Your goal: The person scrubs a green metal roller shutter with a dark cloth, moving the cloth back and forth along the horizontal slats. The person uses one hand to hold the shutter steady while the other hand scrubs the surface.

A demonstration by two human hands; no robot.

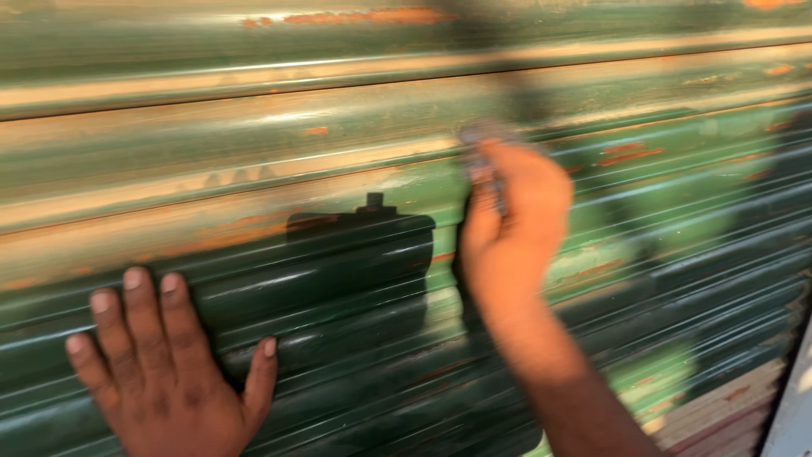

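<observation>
Sunlight falls across a green corrugated roller shutter (355, 144), its paint worn through to rust in streaks, and both of the person's hands work against it. The left hand (165, 372) lies flat on the ribs, fingers spread and palm pressed to the metal, closed on nothing; judging by that splayed pose, it seems placed there to steady the shutter or the person's own balance. The right hand (512, 228) is raised higher and off to the side of the flat palm, its grip pinched together on a small grey metallic object (484, 148) that sticks up just above the fingertips and sits against or very close to the shutter face. Motion blur smears this hand, so whether the object is a key, a padlock part or some other fitting cannot be told. Between the two hands a dark shadow (359, 254) with a small knob on top falls on the slats, apparently cast by the person's head-worn gear. Below the right forearm, a pale edge (791, 406) borders the shutter.
</observation>
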